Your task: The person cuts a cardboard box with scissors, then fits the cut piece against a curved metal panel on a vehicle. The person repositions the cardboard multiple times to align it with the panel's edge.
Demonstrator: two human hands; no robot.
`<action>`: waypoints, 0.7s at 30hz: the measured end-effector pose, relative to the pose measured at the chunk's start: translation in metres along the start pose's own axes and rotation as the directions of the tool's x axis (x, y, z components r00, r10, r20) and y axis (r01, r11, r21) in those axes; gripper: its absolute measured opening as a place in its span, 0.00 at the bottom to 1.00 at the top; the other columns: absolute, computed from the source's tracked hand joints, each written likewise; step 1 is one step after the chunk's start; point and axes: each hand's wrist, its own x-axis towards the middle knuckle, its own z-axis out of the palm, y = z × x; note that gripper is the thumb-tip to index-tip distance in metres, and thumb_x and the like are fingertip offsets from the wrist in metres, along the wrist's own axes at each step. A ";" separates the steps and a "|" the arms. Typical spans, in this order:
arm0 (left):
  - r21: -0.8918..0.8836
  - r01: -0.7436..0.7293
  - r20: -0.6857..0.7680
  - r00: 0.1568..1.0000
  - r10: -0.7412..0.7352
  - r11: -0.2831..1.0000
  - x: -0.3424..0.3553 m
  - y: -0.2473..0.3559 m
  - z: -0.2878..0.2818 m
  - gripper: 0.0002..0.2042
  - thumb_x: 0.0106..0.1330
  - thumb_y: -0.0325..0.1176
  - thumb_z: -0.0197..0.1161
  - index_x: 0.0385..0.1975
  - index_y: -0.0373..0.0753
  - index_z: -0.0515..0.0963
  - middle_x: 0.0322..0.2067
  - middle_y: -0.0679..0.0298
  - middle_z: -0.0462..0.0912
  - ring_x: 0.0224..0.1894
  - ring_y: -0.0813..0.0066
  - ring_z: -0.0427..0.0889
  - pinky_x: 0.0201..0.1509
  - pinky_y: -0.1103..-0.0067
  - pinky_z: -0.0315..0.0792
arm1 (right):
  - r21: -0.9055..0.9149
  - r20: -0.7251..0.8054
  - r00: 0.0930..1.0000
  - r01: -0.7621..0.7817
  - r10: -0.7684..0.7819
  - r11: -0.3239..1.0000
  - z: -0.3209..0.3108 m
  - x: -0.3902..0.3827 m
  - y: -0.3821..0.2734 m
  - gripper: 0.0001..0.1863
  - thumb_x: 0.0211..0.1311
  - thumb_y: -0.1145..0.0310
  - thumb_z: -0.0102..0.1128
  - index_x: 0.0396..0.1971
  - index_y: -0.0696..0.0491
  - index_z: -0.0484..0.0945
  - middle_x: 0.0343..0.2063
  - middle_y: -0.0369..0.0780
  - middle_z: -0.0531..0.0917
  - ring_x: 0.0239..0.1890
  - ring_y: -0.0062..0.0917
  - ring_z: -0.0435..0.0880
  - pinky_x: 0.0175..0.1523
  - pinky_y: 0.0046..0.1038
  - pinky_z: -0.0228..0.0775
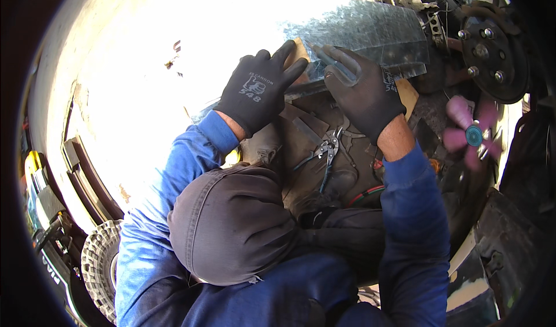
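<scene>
A galvanized metal sheet [376, 29] with a bent edge lies ahead of me, brightly lit on its left. My left hand [253, 89], in a black work glove, reaches onto it with thumb and forefinger spread. They rest against a small tan flat piece [299, 52], partly covered by the fingers. Close to its right, my right hand [362, 89], also gloved, is closed, fingers curled and bunched. A thin tip seems to show at its fingertips; what it holds is unclear. Below the hands lie locking pliers [331, 144] and another blue-handled plier-like tool [324, 176].
A pink-bladed fan [474, 135] stands at the right, its blades blurred. Above it is a dark wheel hub with studs [483, 49]. A knobbly tyre [101, 263] sits at the lower left. A tan board [407, 98] lies beside my right wrist.
</scene>
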 end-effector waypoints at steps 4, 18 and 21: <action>-0.023 -0.012 -0.001 1.000 0.012 1.000 0.002 -0.002 -0.001 0.36 0.53 0.25 0.71 0.68 0.50 0.78 0.70 0.56 0.77 0.47 0.55 0.83 0.51 0.62 0.81 | -0.085 0.041 0.999 -0.023 0.027 0.996 0.001 0.009 0.005 0.24 0.74 0.56 0.63 0.64 0.51 0.84 0.57 0.51 0.89 0.59 0.47 0.89 0.64 0.44 0.82; -0.043 0.003 -0.028 1.000 -0.005 0.999 0.002 -0.004 0.003 0.26 0.59 0.28 0.70 0.59 0.56 0.80 0.66 0.62 0.78 0.54 0.59 0.82 0.54 0.61 0.78 | -0.424 0.177 0.984 0.077 -0.001 0.902 -0.011 0.037 -0.012 0.24 0.73 0.50 0.61 0.62 0.46 0.85 0.54 0.47 0.91 0.56 0.45 0.91 0.63 0.44 0.83; -0.057 0.022 -0.009 1.000 -0.023 0.998 0.003 -0.003 0.004 0.27 0.58 0.27 0.70 0.60 0.56 0.80 0.66 0.63 0.78 0.54 0.59 0.82 0.54 0.61 0.78 | -0.593 0.192 0.977 0.038 0.096 0.804 -0.018 0.038 -0.024 0.26 0.72 0.49 0.62 0.63 0.46 0.85 0.57 0.46 0.90 0.58 0.44 0.90 0.65 0.43 0.82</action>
